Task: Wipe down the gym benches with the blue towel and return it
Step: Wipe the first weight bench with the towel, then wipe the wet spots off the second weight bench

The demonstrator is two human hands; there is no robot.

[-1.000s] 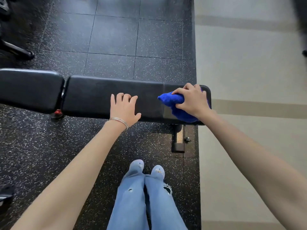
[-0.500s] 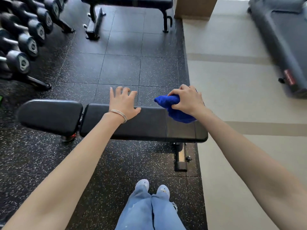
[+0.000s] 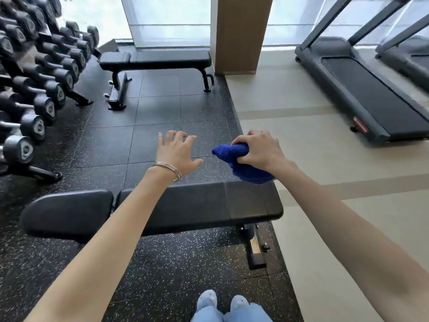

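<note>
Both hands have come up off the near bench (image 3: 197, 205): the left hand (image 3: 177, 154), flat on it a second ago, now hovers with fingers spread, and the right hand (image 3: 260, 151) grips the towel (image 3: 249, 175) bunched above its right end. A far bench (image 3: 162, 58) stands ahead. Soft, light and floppy, the towel should handle best wadded in the fist, loose ends tucked in.

light: bright daylight from windows (image 3: 167, 19) | glare: windows washed out | blur: treadmills (image 3: 371, 96), edges | distortion: wide-angle
</note>
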